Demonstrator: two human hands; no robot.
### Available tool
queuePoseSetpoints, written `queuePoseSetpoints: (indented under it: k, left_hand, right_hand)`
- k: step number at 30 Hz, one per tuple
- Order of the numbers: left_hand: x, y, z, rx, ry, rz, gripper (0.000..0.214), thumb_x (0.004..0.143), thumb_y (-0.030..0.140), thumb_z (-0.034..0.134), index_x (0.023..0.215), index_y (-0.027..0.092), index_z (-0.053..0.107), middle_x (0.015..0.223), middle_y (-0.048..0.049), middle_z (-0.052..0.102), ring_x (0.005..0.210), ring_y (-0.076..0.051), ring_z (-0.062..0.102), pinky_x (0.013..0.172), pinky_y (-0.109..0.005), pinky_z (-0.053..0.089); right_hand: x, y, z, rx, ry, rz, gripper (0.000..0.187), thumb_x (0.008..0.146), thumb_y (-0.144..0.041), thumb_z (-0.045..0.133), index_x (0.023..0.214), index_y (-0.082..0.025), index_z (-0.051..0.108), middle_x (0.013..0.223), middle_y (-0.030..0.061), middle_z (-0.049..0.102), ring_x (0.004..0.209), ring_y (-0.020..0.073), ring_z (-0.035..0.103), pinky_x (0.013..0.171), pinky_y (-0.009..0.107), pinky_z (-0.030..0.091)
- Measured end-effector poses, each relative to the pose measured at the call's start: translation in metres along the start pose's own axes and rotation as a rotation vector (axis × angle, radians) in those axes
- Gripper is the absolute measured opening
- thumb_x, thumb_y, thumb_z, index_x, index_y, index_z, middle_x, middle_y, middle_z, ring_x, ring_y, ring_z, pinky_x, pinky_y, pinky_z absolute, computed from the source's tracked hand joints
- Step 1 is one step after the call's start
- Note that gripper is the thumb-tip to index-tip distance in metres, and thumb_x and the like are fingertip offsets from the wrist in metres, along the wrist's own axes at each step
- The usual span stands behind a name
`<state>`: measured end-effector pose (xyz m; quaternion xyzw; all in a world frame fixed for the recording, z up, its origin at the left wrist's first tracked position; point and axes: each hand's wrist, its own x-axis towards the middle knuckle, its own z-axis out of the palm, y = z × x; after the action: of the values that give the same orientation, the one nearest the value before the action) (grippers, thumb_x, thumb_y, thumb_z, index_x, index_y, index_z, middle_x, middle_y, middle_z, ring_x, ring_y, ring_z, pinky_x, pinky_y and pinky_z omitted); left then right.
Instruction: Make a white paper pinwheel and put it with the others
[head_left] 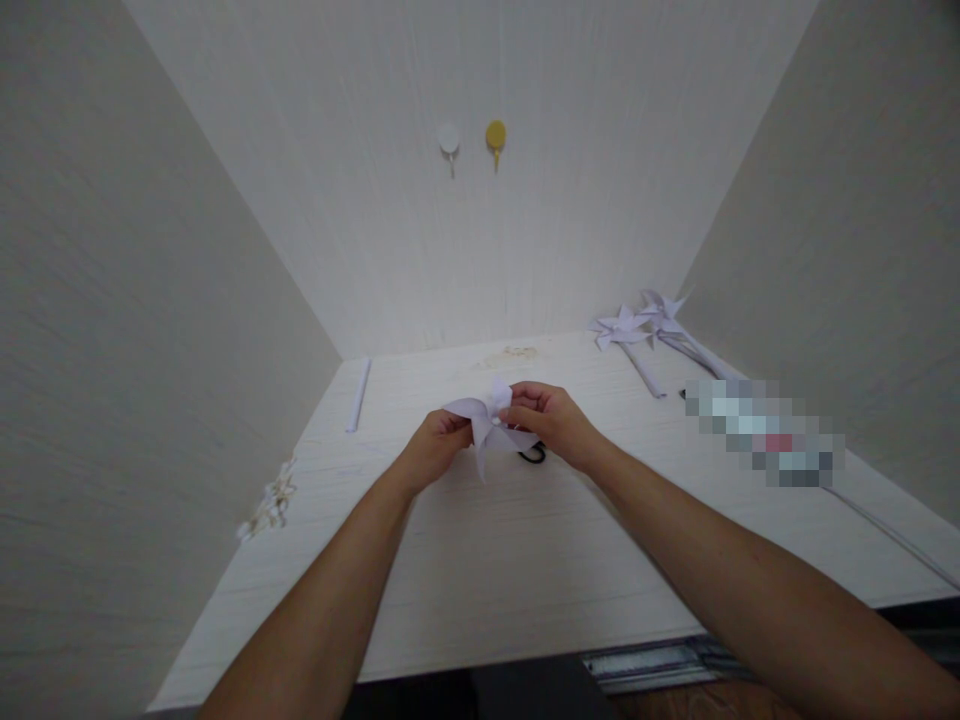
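Between my two hands, above the middle of the white table, is a white paper pinwheel [484, 432] with curled blades. My left hand [442, 440] pinches its left side, the fingertips partly hidden behind the paper. On the right, my right hand [546, 415] has thumb and fingers closed on the pinwheel near its centre. A small black loop [533, 455], perhaps a scissors handle, lies on the table just under my right hand; the rest of it is covered.
Two finished-looking paper pinwheels [621, 326] with rolled paper sticks lie at the back right. A rolled paper stick [358, 396] rests at the back left. Small white pieces [270, 503] sit along the left edge. A blurred-out object [765, 432] with a cord is at right.
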<state>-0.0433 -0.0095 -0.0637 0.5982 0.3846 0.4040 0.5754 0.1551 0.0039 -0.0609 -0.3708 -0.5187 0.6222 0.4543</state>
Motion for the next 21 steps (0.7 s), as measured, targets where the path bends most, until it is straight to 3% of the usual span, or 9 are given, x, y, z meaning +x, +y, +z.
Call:
queuePoseSetpoints:
  k: [14, 21]
  left_hand:
    - [0.000, -0.005, -0.008, 0.087, 0.095, 0.061, 0.023, 0.075, 0.039, 0.084, 0.077, 0.017, 0.077, 0.075, -0.0026, 0.071, 0.075, -0.019, 0.062, 0.077, -0.032, 0.049]
    - [-0.003, 0.003, -0.006, 0.159, 0.004, 0.075, 0.014, 0.074, 0.026, 0.081, 0.083, 0.015, 0.081, 0.085, -0.0056, 0.078, 0.081, -0.020, 0.066, 0.081, -0.032, 0.052]
  right_hand:
    - [0.002, 0.004, -0.002, -0.005, 0.035, -0.003, 0.038, 0.057, -0.030, 0.091, 0.086, -0.022, 0.068, 0.074, -0.0021, 0.075, 0.062, 0.0132, 0.062, 0.061, 0.027, 0.046]
    - [-0.001, -0.006, -0.003, -0.090, -0.042, 0.053, 0.028, 0.069, -0.043, 0.079, 0.079, -0.018, 0.073, 0.064, -0.0022, 0.064, 0.058, 0.0121, 0.055, 0.053, 0.024, 0.038]
